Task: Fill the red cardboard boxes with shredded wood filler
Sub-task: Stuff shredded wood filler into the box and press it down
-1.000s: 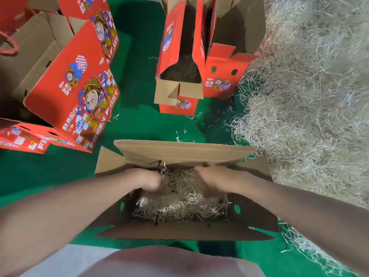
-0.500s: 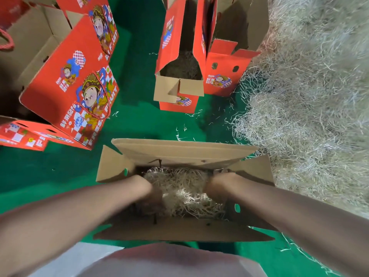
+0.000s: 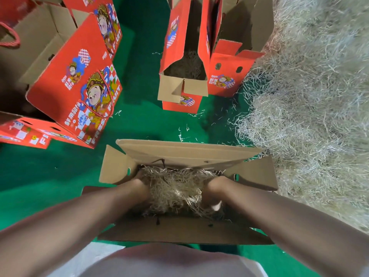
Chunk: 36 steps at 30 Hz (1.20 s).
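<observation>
Where the near box (image 3: pixel 185 154) sits: on the green floor covering (image 3: pixel 143 120), straight in front of the person, between the two forearms
Mouth of near box: turned up toward the camera, with only the brown insides showing
Long axis of near box: runs left to right across the view; its four flaps splay outward, the far one leaning away and the near one toward the person
Contents of near box: shredded wood filler (image 3: pixel 175 188), a pale tangle lying in the middle between the two wrists, below the flap line
Left hand (image 3: pixel 139 184): sunk into the left end of the box against the filler; the fingers are buried, so I cannot tell whether it grasps or lies slack
Right hand (image 3: pixel 214 186): sunk into the right end in the same way; its grip is just as hidden and cannot be told
Filler pile (image 3: pixel 309 106): heaped along the right side, its edge just beside the near box's right flap, with loose strands strewn on the green
Filled upright box (image 3: pixel 173 47): red, mouth up, long axis pointing away from the person; darker filler lies at its bottom
Second upright box (image 3: pixel 225 76): red, touching the filled one's right side and backed against the pile; two holes in its end flap, inside not visible
Printed box (image 3: pixel 73 82): large, red, with a cartoon figure and a rope handle; tilted at the left, well apart from the near box
</observation>
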Each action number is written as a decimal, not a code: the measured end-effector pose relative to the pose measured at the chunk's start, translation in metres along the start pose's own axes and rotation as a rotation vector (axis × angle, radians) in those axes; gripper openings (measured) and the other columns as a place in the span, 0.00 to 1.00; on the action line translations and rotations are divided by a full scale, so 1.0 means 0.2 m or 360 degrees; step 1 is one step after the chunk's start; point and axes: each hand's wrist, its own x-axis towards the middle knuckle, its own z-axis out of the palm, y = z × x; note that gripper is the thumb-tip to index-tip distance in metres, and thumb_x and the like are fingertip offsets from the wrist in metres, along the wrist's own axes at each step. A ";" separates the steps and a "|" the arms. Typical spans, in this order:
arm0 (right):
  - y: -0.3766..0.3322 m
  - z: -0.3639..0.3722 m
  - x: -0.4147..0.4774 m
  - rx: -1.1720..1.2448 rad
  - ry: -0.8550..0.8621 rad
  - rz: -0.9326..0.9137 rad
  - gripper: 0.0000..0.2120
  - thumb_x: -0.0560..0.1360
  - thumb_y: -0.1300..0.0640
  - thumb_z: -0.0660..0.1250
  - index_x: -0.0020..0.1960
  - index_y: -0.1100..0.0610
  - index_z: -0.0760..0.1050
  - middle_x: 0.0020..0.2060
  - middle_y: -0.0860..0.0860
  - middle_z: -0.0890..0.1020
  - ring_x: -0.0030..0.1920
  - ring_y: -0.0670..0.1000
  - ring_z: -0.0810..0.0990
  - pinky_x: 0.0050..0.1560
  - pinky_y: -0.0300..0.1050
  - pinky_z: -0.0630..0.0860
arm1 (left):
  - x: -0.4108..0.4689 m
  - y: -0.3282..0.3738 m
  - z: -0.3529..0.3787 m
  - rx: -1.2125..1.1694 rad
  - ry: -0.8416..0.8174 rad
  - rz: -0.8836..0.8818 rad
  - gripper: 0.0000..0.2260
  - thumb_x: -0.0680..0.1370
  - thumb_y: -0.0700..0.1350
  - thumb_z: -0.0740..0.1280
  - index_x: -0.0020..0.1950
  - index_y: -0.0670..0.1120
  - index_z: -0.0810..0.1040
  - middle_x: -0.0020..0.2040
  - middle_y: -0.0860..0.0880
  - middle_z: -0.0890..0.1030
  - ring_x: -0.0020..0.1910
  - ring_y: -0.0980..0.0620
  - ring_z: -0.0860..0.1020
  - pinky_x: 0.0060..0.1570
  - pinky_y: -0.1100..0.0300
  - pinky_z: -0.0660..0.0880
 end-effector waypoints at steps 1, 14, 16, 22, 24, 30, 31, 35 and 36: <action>0.00 0.01 0.02 0.0071 0.0012 -0.0001 0.20 0.79 0.60 0.55 0.71 0.61 0.63 0.67 0.57 0.69 0.65 0.57 0.70 0.61 0.49 0.70 | -0.02 0.00 -0.01 -0.0185 0.0086 -0.0086 0.16 0.80 0.41 0.58 0.66 0.39 0.71 0.69 0.38 0.68 0.68 0.39 0.66 0.67 0.43 0.61; -0.26 -0.17 0.25 0.0286 0.0412 -0.0089 0.16 0.78 0.61 0.60 0.64 0.62 0.71 0.64 0.57 0.72 0.61 0.57 0.73 0.44 0.44 0.74 | 0.09 0.00 0.07 -0.0483 0.0320 -0.0366 0.27 0.79 0.48 0.58 0.75 0.43 0.55 0.76 0.40 0.54 0.74 0.39 0.49 0.71 0.39 0.43; -0.28 -0.13 0.27 0.0268 0.0320 0.0016 0.18 0.77 0.60 0.60 0.66 0.60 0.69 0.69 0.56 0.67 0.66 0.58 0.69 0.51 0.51 0.74 | 0.11 -0.02 0.10 -0.0410 0.0293 -0.0427 0.28 0.79 0.49 0.58 0.76 0.43 0.53 0.76 0.41 0.51 0.74 0.39 0.45 0.69 0.36 0.37; -0.13 0.01 0.16 0.0270 0.0396 -0.0151 0.20 0.78 0.60 0.58 0.70 0.55 0.67 0.71 0.55 0.65 0.69 0.58 0.66 0.62 0.53 0.68 | 0.03 -0.06 0.04 -0.0358 0.0269 -0.0386 0.22 0.77 0.46 0.61 0.70 0.43 0.66 0.72 0.40 0.63 0.72 0.40 0.58 0.69 0.38 0.49; -0.14 0.00 0.10 0.0389 0.0704 -0.0226 0.24 0.75 0.67 0.58 0.69 0.52 0.67 0.71 0.55 0.65 0.68 0.58 0.66 0.63 0.53 0.67 | -0.03 -0.06 -0.03 -0.0386 0.0298 -0.0341 0.15 0.78 0.43 0.62 0.63 0.41 0.72 0.64 0.42 0.73 0.63 0.43 0.71 0.61 0.45 0.66; -0.07 -0.04 -0.01 0.0745 0.1163 0.0341 0.08 0.71 0.70 0.61 0.44 0.60 0.76 0.45 0.56 0.80 0.41 0.55 0.77 0.40 0.44 0.74 | -0.05 -0.04 -0.07 -0.0823 0.0504 -0.0481 0.11 0.78 0.41 0.58 0.58 0.41 0.76 0.57 0.43 0.77 0.57 0.45 0.76 0.54 0.55 0.72; -0.02 -0.03 0.00 0.0757 0.0917 0.0424 0.08 0.72 0.69 0.62 0.48 0.61 0.76 0.46 0.56 0.79 0.43 0.54 0.77 0.42 0.43 0.74 | -0.05 -0.03 -0.04 -0.0841 0.0405 -0.0474 0.14 0.79 0.43 0.57 0.61 0.40 0.74 0.61 0.43 0.75 0.60 0.44 0.73 0.59 0.54 0.69; 0.10 0.04 0.04 0.0614 0.0248 0.0347 0.16 0.77 0.64 0.57 0.64 0.64 0.69 0.58 0.59 0.73 0.56 0.56 0.74 0.55 0.47 0.72 | -0.03 -0.02 0.00 -0.0765 -0.0162 -0.0126 0.17 0.80 0.43 0.58 0.67 0.37 0.69 0.65 0.41 0.72 0.64 0.43 0.71 0.63 0.54 0.66; 0.11 0.06 0.04 0.0490 0.0253 0.0294 0.16 0.77 0.64 0.56 0.64 0.64 0.68 0.59 0.60 0.72 0.57 0.56 0.73 0.54 0.46 0.72 | -0.03 -0.01 -0.02 -0.0751 -0.0217 -0.0085 0.15 0.80 0.42 0.58 0.65 0.38 0.71 0.64 0.41 0.74 0.63 0.44 0.72 0.61 0.54 0.68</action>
